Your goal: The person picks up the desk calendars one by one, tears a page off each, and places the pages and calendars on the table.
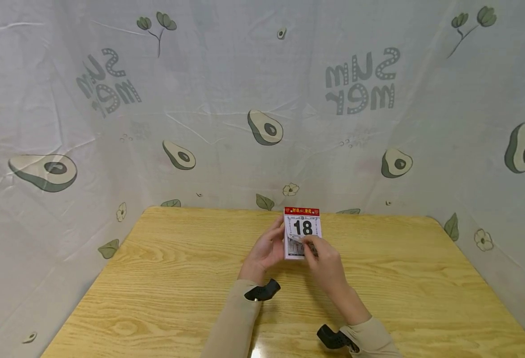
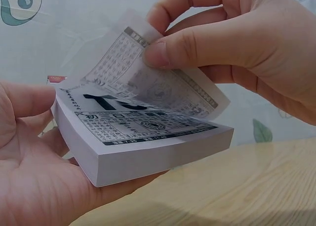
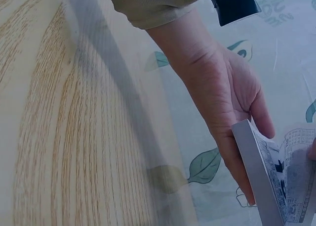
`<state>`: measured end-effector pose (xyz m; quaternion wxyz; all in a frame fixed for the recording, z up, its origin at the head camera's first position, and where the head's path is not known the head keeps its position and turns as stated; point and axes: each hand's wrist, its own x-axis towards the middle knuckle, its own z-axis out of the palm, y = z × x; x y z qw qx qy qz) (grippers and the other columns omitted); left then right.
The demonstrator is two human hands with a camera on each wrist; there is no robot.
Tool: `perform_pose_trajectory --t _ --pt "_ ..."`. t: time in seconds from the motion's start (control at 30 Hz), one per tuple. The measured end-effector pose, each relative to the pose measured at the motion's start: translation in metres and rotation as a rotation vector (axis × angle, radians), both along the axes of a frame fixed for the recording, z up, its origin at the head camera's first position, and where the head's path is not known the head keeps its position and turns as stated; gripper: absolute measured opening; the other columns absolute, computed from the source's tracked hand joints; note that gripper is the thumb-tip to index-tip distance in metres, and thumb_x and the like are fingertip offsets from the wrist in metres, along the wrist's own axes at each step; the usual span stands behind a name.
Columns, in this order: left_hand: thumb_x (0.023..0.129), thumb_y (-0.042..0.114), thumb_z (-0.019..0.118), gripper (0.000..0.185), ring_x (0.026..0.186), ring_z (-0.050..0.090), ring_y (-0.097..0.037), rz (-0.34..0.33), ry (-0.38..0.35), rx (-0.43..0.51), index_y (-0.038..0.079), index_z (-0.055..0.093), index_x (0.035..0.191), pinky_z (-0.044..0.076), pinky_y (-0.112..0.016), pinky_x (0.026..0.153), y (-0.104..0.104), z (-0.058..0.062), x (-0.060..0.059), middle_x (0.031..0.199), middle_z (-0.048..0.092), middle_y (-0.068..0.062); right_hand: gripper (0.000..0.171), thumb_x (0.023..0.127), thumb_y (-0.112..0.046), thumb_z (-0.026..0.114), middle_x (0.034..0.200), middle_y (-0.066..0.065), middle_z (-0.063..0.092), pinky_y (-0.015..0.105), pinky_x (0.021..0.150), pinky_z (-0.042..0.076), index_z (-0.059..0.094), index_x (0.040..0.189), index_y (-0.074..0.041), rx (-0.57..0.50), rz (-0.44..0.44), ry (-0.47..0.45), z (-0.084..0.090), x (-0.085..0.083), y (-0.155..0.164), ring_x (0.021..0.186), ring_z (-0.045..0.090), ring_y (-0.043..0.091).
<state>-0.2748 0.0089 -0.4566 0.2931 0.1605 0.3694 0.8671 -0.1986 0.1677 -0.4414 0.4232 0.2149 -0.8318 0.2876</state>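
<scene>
— Where's the calendar pad (image 1: 302, 233) right now?

— Held up above the wooden surface (image 1: 163, 278), cradled in the left hand (image 1: 267, 248), whose fingers curl around its left edge and back.

— And the right hand (image 1: 325, 261)?

— Its grip is closed on the top sheet (image 2: 163, 85): thumb and forefinger pinch the lower edge, lifting it off the block.

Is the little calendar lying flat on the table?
No, the left hand holds the calendar up off the table.
</scene>
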Motion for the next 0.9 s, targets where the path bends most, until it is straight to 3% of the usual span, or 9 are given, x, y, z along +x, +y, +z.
perform_pose_trajectory --t 0.23,0.43,0.63,0.9 --pt "0.107 0.016 0.024 0.055 0.145 0.024 -0.038 0.008 -0.027 0.028 0.030 0.008 0.157 0.019 -0.065 0.113 0.000 -0.001 0.000 0.164 0.012 -0.011 0.021 0.079 0.009 0.073 0.089 0.016 0.073 0.023 0.067 0.057 0.067 0.098 0.004 -0.095 0.005 -0.024 -0.001 -0.003 0.001 0.080 0.072 0.024" --pt "0.106 0.014 0.022 0.056 0.147 0.017 -0.041 0.003 -0.011 0.021 0.029 0.005 0.158 0.017 -0.064 0.115 0.000 -0.002 -0.001 0.164 0.009 -0.014 0.016 0.079 0.011 0.071 0.086 0.019 0.074 0.015 0.068 0.055 0.070 0.094 0.005 -0.212 0.025 -0.070 0.002 -0.005 0.004 0.075 0.073 0.028" --pt "0.106 0.012 0.023 0.058 0.147 0.015 -0.042 -0.003 0.008 0.005 0.030 0.004 0.158 0.016 -0.063 0.116 0.000 -0.003 -0.001 0.163 0.009 -0.017 0.011 0.084 0.006 0.070 0.088 0.018 0.074 0.008 0.070 0.052 0.071 0.094 0.004 -0.357 0.030 -0.217 0.007 -0.004 0.007 0.074 0.072 0.028" --pt "0.106 0.013 0.021 0.058 0.147 0.016 -0.040 -0.028 0.019 -0.004 0.032 0.002 0.157 0.017 -0.062 0.116 0.000 -0.002 -0.001 0.164 0.008 -0.015 0.015 0.090 -0.006 0.068 0.096 0.022 0.073 0.009 0.069 0.051 0.071 0.101 0.004 -0.541 0.007 -0.463 0.011 -0.005 0.015 0.077 0.063 -0.002"
